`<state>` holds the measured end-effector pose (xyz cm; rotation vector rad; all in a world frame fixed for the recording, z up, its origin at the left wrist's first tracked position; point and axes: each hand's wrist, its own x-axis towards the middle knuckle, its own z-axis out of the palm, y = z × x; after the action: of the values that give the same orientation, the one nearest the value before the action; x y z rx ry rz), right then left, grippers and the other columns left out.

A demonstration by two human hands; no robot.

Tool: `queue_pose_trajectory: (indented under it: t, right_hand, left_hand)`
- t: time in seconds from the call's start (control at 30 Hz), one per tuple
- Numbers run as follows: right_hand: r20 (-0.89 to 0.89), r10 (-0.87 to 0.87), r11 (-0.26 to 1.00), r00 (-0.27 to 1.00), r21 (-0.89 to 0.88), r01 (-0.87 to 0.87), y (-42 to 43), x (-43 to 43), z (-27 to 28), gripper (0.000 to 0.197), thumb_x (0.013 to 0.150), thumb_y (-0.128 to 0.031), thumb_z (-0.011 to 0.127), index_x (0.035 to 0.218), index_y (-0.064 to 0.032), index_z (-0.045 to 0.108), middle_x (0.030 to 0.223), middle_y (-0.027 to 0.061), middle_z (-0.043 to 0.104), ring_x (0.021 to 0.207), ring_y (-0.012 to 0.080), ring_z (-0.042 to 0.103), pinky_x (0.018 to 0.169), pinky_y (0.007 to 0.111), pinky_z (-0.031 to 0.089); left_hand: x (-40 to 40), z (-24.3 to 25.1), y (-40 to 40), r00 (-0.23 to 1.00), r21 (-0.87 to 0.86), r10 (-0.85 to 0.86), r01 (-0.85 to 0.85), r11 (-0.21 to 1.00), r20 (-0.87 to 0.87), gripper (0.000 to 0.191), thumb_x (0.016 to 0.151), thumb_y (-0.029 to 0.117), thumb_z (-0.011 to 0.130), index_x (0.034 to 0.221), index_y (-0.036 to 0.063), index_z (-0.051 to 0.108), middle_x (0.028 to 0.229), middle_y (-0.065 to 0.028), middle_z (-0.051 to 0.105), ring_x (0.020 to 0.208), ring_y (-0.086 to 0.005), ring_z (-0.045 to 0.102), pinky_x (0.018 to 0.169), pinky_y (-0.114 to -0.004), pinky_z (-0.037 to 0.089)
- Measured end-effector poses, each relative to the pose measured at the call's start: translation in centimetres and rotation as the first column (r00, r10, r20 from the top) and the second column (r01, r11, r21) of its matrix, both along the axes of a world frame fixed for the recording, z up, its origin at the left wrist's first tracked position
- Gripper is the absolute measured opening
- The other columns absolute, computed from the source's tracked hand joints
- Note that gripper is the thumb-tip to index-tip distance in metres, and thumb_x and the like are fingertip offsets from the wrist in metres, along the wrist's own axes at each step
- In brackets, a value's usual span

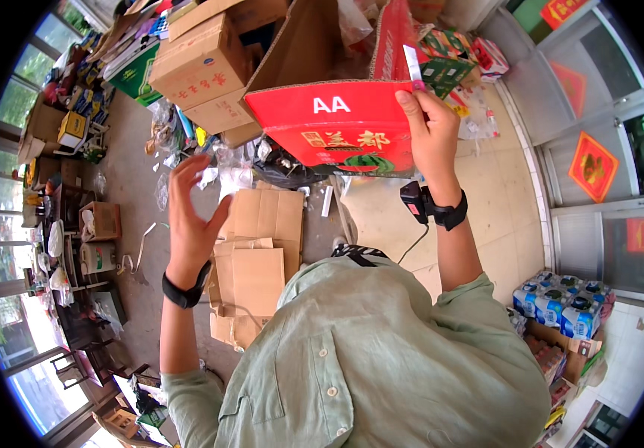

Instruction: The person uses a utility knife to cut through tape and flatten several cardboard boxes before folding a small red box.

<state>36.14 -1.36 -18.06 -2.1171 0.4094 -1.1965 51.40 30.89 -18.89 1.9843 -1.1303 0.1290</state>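
My right hand (434,123) grips the upper right corner of a red printed cardboard box (288,115), with the thumb on its outer face. The box's flaps stand up and its brown inside shows; a picture of a watermelon is printed low on the front. A white strip (411,63) sticks up by my right fingertips. My left hand (190,207) is raised to the left of the box, fingers apart and curved, touching nothing. Below the box, flattened brown cardboard pieces (252,274) lie on the floor near my body.
Brown cartons (201,64) are stacked behind and left of the red box. A black plastic bag (283,168) and plastic scraps lie beneath it. Shelves and a brown box (100,221) line the left side. Packs of bottled water (563,302) stand at the right, near glazed doors (585,162).
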Motion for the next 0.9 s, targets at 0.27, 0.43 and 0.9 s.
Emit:
queue_pose_trajectory:
  t: [0.27,0.43,0.9]
  right_hand:
    - [0.002,-0.006,1.0,1.0,0.013,0.006,0.7,-0.7,0.5,0.028,0.091,-0.022,0.068,0.082,0.0045,0.064,0.063,0.011,0.05,0.055,0.0197,0.043,0.053,0.033,0.035]
    - [0.117,-0.026,0.989,0.993,0.147,0.008,-1.3,-3.6,-0.9,0.023,0.095,-0.021,0.064,0.092,0.001,0.069,0.072,0.0066,0.062,0.061,0.0133,0.053,0.056,0.026,0.041]
    - [0.132,-0.03,0.818,0.991,0.573,-0.051,-1.9,-11.8,-6.7,0.02,0.105,-0.017,0.041,0.121,-0.0075,0.035,0.077,0.0118,0.063,0.051,0.0086,0.048,0.05,0.022,0.038]
  left_hand:
    - [0.8,3.3,-16.9,0.889,0.137,-0.284,0.251,0.958,0.359,0.051,0.064,0.022,0.085,0.105,0.0046,0.06,0.1,-0.0134,0.065,0.095,-0.0317,0.061,0.093,-0.039,0.042]
    - [0.3,3.3,-19.1,0.879,0.122,-0.376,0.356,0.927,0.292,0.039,0.063,0.024,0.086,0.089,0.0044,0.064,0.084,-0.0092,0.067,0.087,-0.0305,0.06,0.089,-0.039,0.041]
    - [5.5,7.5,-20.8,0.93,0.041,-0.266,0.265,0.963,0.255,0.032,0.073,0.016,0.084,0.097,0.0031,0.067,0.076,-0.0046,0.069,0.063,-0.0077,0.059,0.059,-0.024,0.048]
